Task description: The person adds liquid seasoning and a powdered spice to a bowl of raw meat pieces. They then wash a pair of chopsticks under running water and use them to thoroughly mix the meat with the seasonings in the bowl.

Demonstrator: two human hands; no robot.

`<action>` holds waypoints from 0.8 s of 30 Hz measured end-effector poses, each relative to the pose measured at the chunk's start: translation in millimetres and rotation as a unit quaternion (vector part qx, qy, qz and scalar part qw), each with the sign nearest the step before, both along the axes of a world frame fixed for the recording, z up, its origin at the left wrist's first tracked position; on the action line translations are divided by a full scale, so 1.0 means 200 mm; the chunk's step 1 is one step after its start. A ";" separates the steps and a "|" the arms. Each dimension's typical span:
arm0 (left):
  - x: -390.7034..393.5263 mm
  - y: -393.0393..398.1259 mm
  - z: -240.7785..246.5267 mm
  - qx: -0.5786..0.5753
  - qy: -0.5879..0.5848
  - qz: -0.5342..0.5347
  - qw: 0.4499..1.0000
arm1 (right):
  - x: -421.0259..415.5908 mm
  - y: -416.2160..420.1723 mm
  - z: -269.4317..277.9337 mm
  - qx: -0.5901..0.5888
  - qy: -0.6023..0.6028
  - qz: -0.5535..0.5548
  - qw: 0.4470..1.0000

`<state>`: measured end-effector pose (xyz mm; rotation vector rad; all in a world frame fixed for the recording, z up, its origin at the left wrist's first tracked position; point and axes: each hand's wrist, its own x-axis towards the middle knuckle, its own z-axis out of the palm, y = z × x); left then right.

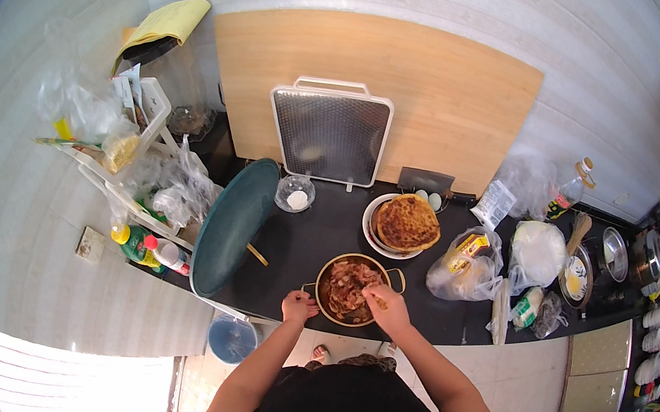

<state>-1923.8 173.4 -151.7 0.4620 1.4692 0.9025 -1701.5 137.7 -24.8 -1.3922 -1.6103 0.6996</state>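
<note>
A two-handled, gold-coloured metal pan [322, 312] with sliced raw-looking meat [349, 285] in it stands near the counter's front edge. My right hand [389, 311] is closed around a utensil with a light wooden-looking handle over the pan's right part; the utensil's other end is hidden in the meat. My left hand [299, 307] is at the pan's left rim, beside the left handle; whether its fingers grip the rim is hard to tell. Behind the pan, browned flatbreads [409, 221] lie in a white bowl [368, 236]. A small clear bowl [294, 194] holds white powder.
A large green oval board or lid [234, 228] stands tilted at left, near a white rack [141, 215] with plastic bags. A wooden board [443, 108] and a framed cutting board [330, 134] lean on the wall. Bagged food [465, 267] and a cleaver [426, 181] are at right.
</note>
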 end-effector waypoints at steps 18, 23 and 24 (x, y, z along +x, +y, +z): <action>0.02 -0.01 0.03 -0.004 0.018 -0.009 1.000 | 0.20 -0.05 -0.06 -0.122 0.253 -0.166 0.945; 0.00 -0.01 0.02 -0.003 0.010 -0.001 1.000 | 0.05 -0.12 0.01 -0.120 0.267 -0.068 0.954; 0.00 -0.01 0.01 -0.002 0.010 0.001 1.000 | 0.03 -0.15 0.03 -0.113 0.255 -0.043 0.959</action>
